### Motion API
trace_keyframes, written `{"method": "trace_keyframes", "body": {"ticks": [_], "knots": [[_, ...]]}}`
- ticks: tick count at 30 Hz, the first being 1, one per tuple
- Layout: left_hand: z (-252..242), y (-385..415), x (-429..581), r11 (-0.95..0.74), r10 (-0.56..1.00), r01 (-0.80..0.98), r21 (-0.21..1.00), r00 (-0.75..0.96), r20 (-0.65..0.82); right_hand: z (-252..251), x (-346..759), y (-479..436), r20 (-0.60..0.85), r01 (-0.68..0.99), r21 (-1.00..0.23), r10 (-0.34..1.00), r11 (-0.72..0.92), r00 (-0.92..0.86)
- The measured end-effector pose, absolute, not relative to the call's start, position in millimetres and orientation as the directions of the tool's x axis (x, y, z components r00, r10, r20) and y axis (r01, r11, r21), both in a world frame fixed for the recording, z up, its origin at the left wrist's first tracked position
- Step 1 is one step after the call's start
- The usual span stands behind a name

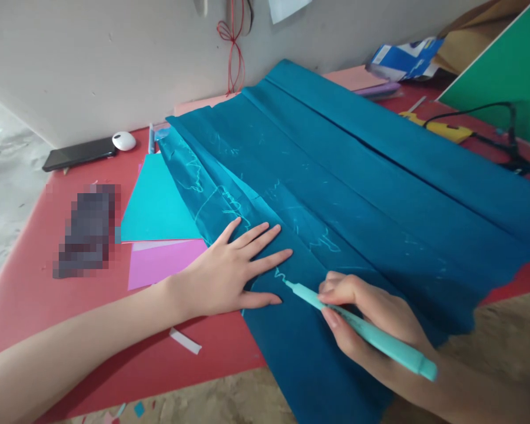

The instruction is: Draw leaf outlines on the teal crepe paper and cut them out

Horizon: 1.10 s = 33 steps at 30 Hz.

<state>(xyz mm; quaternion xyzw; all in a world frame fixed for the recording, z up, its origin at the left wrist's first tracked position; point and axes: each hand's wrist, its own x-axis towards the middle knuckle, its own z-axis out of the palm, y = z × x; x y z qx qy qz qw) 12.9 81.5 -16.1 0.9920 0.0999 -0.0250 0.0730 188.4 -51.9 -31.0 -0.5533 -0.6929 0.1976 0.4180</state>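
A large dark teal sheet, creased in long folds, lies across the table and hangs over its front edge. Light scribbled lines run over its left and middle parts. My left hand rests flat on the sheet's left part, fingers spread, holding nothing. My right hand grips a mint-green marker between thumb and fingers. The marker's tip touches the sheet just right of my left fingertips, at the end of a short wavy line. Left of the sheet lie turquoise paper and purple paper.
On the red table are a black phone, a white oval object, a blurred dark item and a paper strip. At the right are yellow scissors, a black cable and a green board.
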Motion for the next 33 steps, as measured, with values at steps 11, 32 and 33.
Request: {"method": "trace_keyframes", "body": {"ticks": [11,32,33], "knots": [[-15.9,81.4,13.1,-0.968,0.199,0.207,0.140,0.978,-0.064,-31.7,186.8,-50.8,0.416,0.627,-0.683,0.905,0.375,-0.087],[-17.4,81.4,11.6,-0.970,0.194,0.199,0.137,0.980,-0.049,-34.0,186.5,-51.4,0.494,0.596,-0.693,0.869,0.407,-0.019],[-17.5,81.4,11.7,-0.971,0.193,0.198,0.135,0.980,-0.048,-33.5,186.8,-51.5,0.497,0.597,-0.691,0.867,0.408,-0.017]]}}
